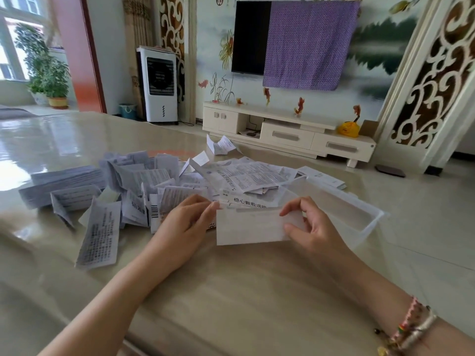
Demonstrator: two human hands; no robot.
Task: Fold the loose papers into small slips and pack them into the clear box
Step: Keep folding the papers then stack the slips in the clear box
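Head view. A person sits at a glossy beige worktop [231,291]. Both hands hold one white sheet of paper [250,228] just above the worktop, near its front middle. The left hand [189,222] pinches the sheet's upper left corner between thumb and fingertips. The right hand [305,224] grips the right edge, fingers curled over the top and thumb against the face. The sheet appears already folded at least once, lying as a wide strip.

Behind the hands lies a loose pile of printed papers [180,186], some flat, some creased. A neater stack of folded slips [64,183] sits at the far left, and one long printed slip [100,237] lies apart from the pile on its near left side. The clear box [359,209] stands just to the right of the held sheet, open at the top; no slips can be made out inside it, though its clear walls make this hard to confirm.

Judgement on handling: the paper is light, thin and limp, and will sag if held by one corner only. It creases readily and may tear if pulled. Hold is best taken at opposite edges, as now, with the fold pressed flat against the worktop. The glossy worktop may let sheets slide.
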